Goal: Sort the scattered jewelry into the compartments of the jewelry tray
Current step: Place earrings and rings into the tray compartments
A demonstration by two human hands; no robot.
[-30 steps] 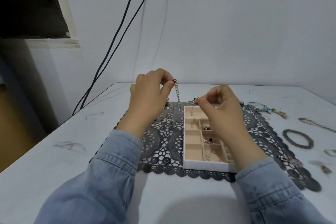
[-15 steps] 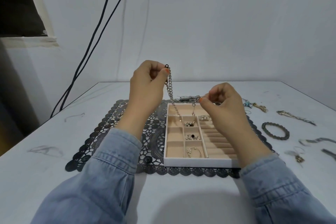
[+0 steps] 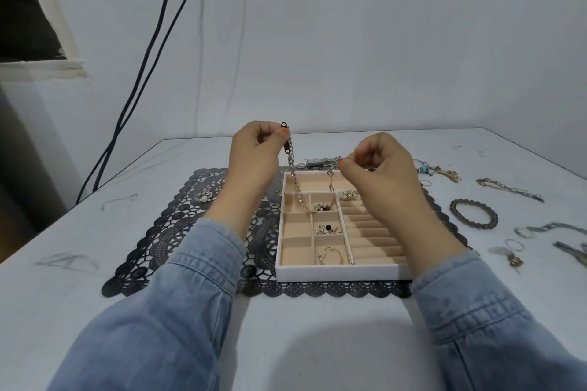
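A pale worktop [image 3: 95, 232] runs up to a plain wall, where two dark cables [image 3: 143, 73] hang down on the left. A black lace mat [image 3: 178, 232] is spread on it, and the white jewelry tray [image 3: 336, 273] with its beige lining sits on the mat's right half, long ring rolls on its right side and small square compartments on its left. Both arms, in denim sleeves, reach over the tray. The left hand [image 3: 254, 159] is raised above the tray's far left corner, thumb and forefinger pinching the dark clasp end of a silver chain [image 3: 293, 178]. The chain hangs straight down from there, its low end over the top small compartment of the left column; I can't tell whether it touches the lining. The right hand [image 3: 384, 168], fingers curled, pinches the other end, from which a short length dangles over the wide far compartment. A beaded bracelet [image 3: 473, 213] lies on the bare worktop well to the right of the mat, with thinner chains and earrings scattered around it. Three small compartments in the second column each hold a small silver piece; the middle one [image 3: 327, 228] has a dark stone. A bow-shaped piece [image 3: 349, 194] sits at the top of the ring rolls, and a small ring [image 3: 203, 197] rests on the mat left of the left wrist.
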